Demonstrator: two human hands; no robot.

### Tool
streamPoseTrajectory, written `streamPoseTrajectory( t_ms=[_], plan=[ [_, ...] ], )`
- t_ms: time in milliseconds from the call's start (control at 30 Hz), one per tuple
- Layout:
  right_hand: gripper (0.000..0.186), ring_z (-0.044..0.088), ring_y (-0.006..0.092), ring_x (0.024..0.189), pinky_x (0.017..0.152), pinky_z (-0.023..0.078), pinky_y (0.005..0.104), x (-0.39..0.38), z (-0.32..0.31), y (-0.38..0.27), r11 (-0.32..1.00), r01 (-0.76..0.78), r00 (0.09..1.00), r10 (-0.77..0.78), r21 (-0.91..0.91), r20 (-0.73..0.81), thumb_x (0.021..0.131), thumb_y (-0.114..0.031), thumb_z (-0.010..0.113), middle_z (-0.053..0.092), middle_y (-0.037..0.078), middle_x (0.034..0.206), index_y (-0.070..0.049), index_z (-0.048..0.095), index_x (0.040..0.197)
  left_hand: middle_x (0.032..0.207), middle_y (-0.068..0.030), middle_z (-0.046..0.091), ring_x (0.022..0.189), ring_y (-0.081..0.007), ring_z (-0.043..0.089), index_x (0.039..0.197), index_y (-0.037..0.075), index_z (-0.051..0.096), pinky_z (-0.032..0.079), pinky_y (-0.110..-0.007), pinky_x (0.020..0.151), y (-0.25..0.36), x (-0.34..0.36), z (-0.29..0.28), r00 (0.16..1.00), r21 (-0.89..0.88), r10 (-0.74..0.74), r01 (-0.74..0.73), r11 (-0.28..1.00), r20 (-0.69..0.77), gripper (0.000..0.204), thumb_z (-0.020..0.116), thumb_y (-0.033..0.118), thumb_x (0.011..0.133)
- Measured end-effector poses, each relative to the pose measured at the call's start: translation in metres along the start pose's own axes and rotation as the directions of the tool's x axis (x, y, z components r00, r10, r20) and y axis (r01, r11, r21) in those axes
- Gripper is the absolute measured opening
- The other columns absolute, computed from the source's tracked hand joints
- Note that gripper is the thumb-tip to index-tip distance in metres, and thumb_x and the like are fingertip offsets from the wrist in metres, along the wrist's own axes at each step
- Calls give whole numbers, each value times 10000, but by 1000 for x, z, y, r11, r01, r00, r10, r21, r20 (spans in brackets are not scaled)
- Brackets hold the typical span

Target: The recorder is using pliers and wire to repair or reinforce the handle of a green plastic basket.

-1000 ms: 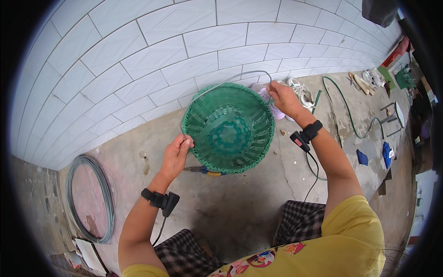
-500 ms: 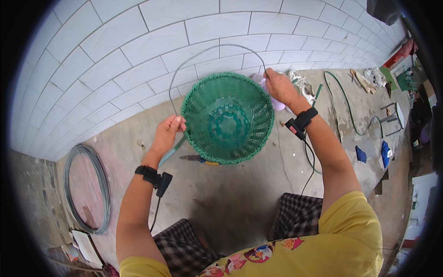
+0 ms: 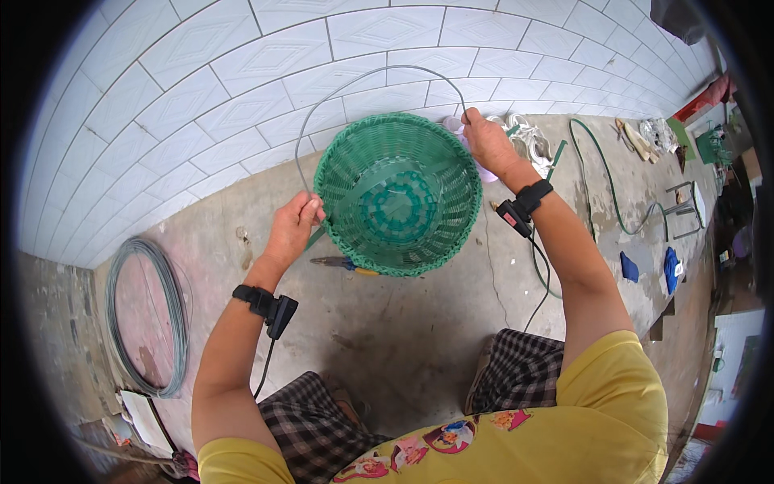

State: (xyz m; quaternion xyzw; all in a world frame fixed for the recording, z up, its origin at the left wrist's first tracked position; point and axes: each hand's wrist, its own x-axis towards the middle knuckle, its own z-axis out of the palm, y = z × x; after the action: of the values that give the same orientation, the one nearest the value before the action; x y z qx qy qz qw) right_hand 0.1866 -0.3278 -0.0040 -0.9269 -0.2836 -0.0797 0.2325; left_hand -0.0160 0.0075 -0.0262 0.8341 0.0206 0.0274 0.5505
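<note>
A round green woven plastic basket (image 3: 403, 230) stands on the concrete floor. A grey wire (image 3: 347, 81), bent into a tall arch, rises over its far side. My left hand (image 3: 294, 226) grips one side of the arch beside the basket's left rim, fingers closed. On the right, my right hand (image 3: 492, 145) pinches the other side of the wire by the right rim. A green flat strip (image 3: 314, 238) shows below my left hand. Pliers (image 3: 339, 263) with a yellow-and-blue handle lie at the basket's near edge, partly hidden.
A tiled wall (image 3: 282, 56) runs behind the basket. A wire coil (image 3: 117, 315) lies on the floor (image 3: 419, 315) at left. At right are white shoes (image 3: 532, 141), a green hose (image 3: 613, 194), a small metal stool (image 3: 689, 206), blue items (image 3: 671, 270) and assorted clutter.
Both hands have moved toward the wall with the wire, and its arch now stands higher in view. The basket also appears higher in the picture.
</note>
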Motion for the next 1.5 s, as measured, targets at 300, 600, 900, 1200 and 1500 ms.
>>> streamPoseTrajectory(
  t_ms=[300,600,900,1200,1500],
  plan=[
    [122,563,447,722,634,460,489,5,-19,-21,989,112,990,-102,94,-100,869,-61,444,591,249,770,-38,472,985,662,-8,484,606,-108,487,956,49,507,460,-258,596,18,2,-7,991,-312,-132,116,943,-31,187,410,206,980],
    [190,564,79,686,623,464,236,-44,-42,-19,626,-356,870,-49,694,490,924,-238,530,586,5,790,-52,544,958,576,38,358,464,-63,310,908,83,503,242,-226,410,73,-11,-16,972,-708,-232,183,682,28,224,424,281,979],
    [221,528,106,639,584,423,264,-34,-85,-97,885,177,946,-273,430,172,948,-221,482,557,28,684,-41,607,918,586,75,310,484,-36,249,910,78,525,213,-204,434,87,-31,24,896,-424,-199,372,826,397,274,451,336,966],
    [155,514,355,636,551,419,394,-53,-77,-142,926,306,932,-339,220,131,871,-161,578,545,154,697,-28,556,794,572,-14,350,534,-90,341,934,31,535,318,-275,490,113,-34,51,994,-4,83,-83,997,68,190,420,176,977],
    [248,514,402,629,544,392,461,-50,-78,-133,886,342,875,-422,314,237,881,-251,556,548,169,635,-42,561,747,618,10,371,590,-92,352,833,39,489,347,-263,549,111,-38,48,979,117,64,-88,989,194,234,411,202,982]
  ],
)
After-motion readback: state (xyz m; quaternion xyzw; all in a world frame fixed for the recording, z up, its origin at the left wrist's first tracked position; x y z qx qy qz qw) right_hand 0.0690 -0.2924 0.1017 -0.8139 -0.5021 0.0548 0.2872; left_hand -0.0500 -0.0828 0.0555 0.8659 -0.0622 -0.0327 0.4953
